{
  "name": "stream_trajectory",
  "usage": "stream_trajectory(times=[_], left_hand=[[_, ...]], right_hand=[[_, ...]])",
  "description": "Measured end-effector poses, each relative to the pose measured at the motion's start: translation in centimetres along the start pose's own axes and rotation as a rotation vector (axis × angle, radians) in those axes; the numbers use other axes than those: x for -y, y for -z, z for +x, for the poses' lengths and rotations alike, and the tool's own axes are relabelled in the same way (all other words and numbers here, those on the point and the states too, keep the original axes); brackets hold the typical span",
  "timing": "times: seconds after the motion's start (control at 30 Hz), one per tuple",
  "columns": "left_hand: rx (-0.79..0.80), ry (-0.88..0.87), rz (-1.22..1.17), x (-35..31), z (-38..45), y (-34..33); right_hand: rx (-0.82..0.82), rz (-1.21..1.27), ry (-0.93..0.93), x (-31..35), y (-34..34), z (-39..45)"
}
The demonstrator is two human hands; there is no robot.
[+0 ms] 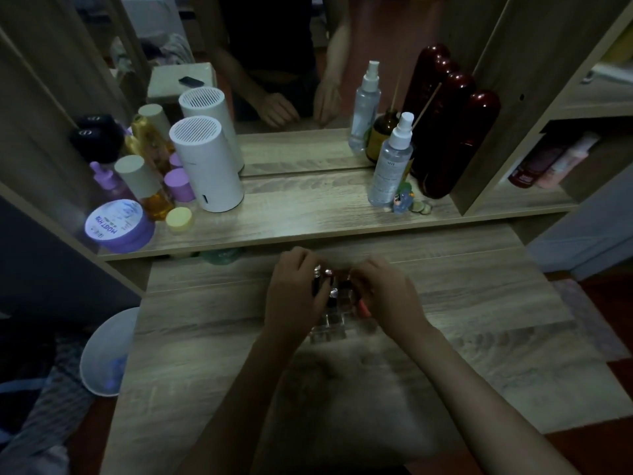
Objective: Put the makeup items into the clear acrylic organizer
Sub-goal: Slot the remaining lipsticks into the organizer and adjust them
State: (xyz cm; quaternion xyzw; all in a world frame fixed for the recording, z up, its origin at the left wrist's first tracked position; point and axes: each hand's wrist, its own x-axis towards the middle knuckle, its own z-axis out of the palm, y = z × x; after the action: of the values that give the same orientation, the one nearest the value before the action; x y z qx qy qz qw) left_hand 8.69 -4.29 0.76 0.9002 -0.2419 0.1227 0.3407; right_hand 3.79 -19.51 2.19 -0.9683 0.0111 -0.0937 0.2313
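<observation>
The clear acrylic organizer [328, 332] sits in the middle of the wooden desk, its gridded front compartments showing below my hands. Several dark makeup tubes with silver tops [325, 274] stand in its far part. My left hand [294, 293] curls over the left side of the organizer, fingers closed around a dark tube. My right hand [387, 296] covers the right side and pinches an orange-pink tube [363, 308] that points down at the organizer's right edge. Both hands hide most of the organizer.
A raised shelf [308, 207] behind carries a white cylinder [209, 166], purple jars, amber bottles, clear spray bottles [390, 166] and dark red bottles [448, 132] before a mirror. A white bin [106, 354] stands left of the desk. Cubbies lie at right.
</observation>
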Motion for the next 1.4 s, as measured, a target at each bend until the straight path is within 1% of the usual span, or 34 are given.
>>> stream_trajectory(times=[0.07,0.2,0.3,0.47,0.63,0.8,0.93,1.4], left_hand=[[0.067,-0.026,0.046,0.2,0.6,-0.3],[0.282,-0.043,0.127,0.8,1.2,-1.3],[0.353,-0.061,0.137,1.0,1.6,-1.6],[0.351,-0.055,0.107,1.2,2.0,-1.4],[0.348,-0.023,0.042,0.9,2.4,-1.4],[0.284,-0.009,-0.044,1.1,2.2,-1.7],[0.253,0.001,-0.067,1.1,2.0,-1.8],[0.254,0.033,-0.094,1.2,2.0,-1.7]], right_hand=[[-0.014,-0.006,-0.021,-0.6,0.8,0.1],[0.090,-0.036,-0.084,-1.4,0.3,0.0],[0.097,0.002,-0.104,-1.4,-0.2,-0.1],[0.081,-0.016,-0.125,-0.8,-0.1,1.3],[0.175,-0.106,-0.128,0.4,0.0,3.1],[0.225,-0.148,-0.111,0.9,0.0,3.6],[0.231,-0.185,-0.116,0.8,0.2,3.1],[0.206,-0.189,-0.103,1.0,0.3,3.2]])
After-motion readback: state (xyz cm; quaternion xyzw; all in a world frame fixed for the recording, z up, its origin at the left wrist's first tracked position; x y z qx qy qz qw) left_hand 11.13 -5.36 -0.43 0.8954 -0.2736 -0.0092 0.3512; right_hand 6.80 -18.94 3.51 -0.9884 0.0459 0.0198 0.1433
